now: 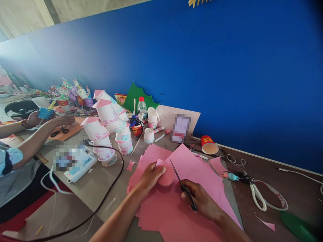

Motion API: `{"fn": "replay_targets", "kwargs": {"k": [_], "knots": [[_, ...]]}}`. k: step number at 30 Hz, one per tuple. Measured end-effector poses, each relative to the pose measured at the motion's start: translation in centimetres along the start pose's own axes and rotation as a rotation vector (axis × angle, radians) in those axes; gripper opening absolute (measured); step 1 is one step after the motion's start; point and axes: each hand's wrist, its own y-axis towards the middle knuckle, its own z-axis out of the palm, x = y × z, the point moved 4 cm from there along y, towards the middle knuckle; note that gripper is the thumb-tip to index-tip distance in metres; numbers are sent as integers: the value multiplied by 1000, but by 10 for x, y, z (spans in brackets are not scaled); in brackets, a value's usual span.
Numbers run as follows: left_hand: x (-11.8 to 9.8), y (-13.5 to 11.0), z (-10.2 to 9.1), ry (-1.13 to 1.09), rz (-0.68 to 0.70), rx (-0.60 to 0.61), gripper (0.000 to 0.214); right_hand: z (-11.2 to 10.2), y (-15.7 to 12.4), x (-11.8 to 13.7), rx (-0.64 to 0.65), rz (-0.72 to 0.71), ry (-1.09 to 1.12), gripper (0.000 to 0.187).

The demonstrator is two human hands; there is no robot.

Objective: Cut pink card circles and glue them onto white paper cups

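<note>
My left hand (151,176) pinches a rounded piece of pink paper (166,176) between thumb and fingers, over a pile of pink paper sheets (161,211). In my right hand (195,195) is a pair of black-handled scissors (185,190); the blades point up and to the left, beside the paper piece and apart from it. Stacks of decorated paper cups (96,129) with pink paper tops stand beyond my left hand. A single white paper cup (149,135) sits behind the sheets.
At the left, another person's hands (36,119) hold a small blue item. A power strip (82,168) and black cable (111,188) lie left of the sheets. A bottle (142,109) stands at the back; a red cup (209,145) lies tipped near the blue wall (239,74). Cords (257,195) lie right.
</note>
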Motion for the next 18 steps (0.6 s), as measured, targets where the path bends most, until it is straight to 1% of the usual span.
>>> {"fn": "replay_targets", "kwargs": {"k": [4,7,11,18], "knots": [[3,2,-1,51,23,-22,30,0,0,0,0,-3,-11,24],[5,3,-1,46,29,-22,30,1,0,-1,-2,1,-30,26],[2,2,0,31,26,-21,30,0,1,-2,-4,0,-38,27],[1,0,0,54,12,-11,32,1,1,0,-9,2,-18,25]]}}
